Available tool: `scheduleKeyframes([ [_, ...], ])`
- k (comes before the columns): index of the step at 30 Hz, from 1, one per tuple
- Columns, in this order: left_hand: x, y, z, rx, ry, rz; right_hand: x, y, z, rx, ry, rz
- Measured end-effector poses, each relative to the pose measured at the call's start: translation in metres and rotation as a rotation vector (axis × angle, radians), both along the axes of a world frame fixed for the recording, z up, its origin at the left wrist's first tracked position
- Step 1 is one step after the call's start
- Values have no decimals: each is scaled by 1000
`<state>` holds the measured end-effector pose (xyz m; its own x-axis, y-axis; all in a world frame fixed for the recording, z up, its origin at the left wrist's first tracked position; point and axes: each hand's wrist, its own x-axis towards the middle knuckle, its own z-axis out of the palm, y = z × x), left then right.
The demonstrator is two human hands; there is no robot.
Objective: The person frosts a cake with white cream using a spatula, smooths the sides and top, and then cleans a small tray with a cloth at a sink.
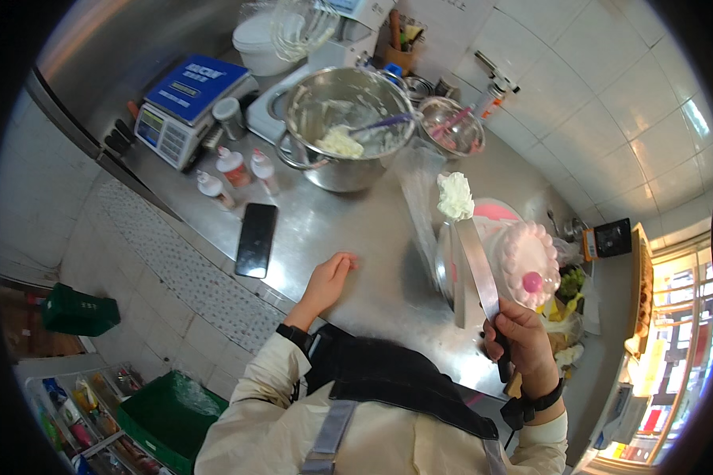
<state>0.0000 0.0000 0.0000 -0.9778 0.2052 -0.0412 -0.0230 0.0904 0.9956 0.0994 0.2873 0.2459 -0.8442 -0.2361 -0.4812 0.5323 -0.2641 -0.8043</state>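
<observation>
While white tiles [602,103] rise beyond the shiny steel desk [364,229], my right grip [523,336] wraps a spatula [478,265], cream [455,196] at its tip, beside the cake [531,249]; my left grip [325,283] hovers loosely curled, empty.

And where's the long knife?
In the head view, the knife is right of centre in the right hand, left of the pink cake, with cream on its tip.

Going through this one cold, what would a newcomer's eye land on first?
Probably the white cream dollop on the far end of the icing spatula in the right hand. Just right of the blade, the pale pink cake stands out with its beaded edge and bright pink ball. Beyond, near the back of the counter, sits a large steel bowl holding more cream.
</observation>
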Motion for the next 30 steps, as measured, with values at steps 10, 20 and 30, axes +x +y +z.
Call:
scheduleKeyframes([
  [10, 8, -85, -25, -417, 342, 60, -89, -88, -35, 920, 778, -17],
  [20, 1, -82, -3, -735, 426, -229, -138, -134, -60, 1555, 946, 77],
  [30, 14, -99, -78, -753, 672, -352, -54, -93, -28, 1722, 738, 221],
])
